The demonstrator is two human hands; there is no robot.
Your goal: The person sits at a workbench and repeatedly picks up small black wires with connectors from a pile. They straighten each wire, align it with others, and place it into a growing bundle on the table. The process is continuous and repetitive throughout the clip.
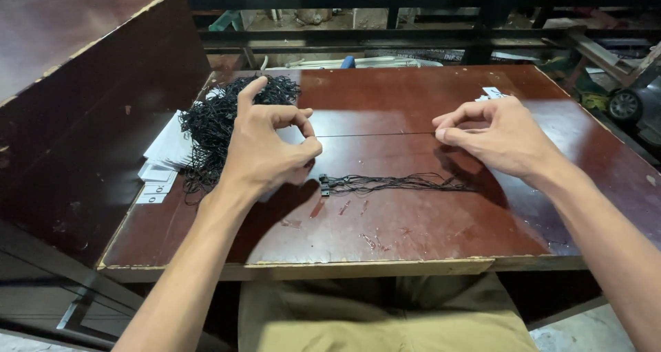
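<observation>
A single thin black string [375, 134] is stretched taut between the two hands, its long axis running left to right, nearly parallel with the near edge of the counter [413, 235], just above the dark red surface. The left hand [265, 152] has its thumb and forefinger pinched shut on the string's left end, the other fingers curled and one raised. The right hand [492, 135] pinches the right end between thumb and fingertips in the same way, its remaining fingers loosely bent.

Just nearer the person than the stretched string, between the two hands and below them in the view, lies one small bundle of strings [392, 183] flat on the counter. It also lies left to right, with its gathered, knotted end pointing toward the left hand and its loose ends fanning toward the right hand. Neither hand touches it.

Behind the left hand, towards the far left corner of the counter, sits one large tangled heap of black strings [213, 125]. Partly under that heap and beside it, along the left edge, is a loose stack of white paper tags [165, 161], too many and too overlapped to count. A few more white tags [493, 92] lie just beyond the right hand, near the far edge.

Counted: two hands, one taut string, one small bundle, one heap.
</observation>
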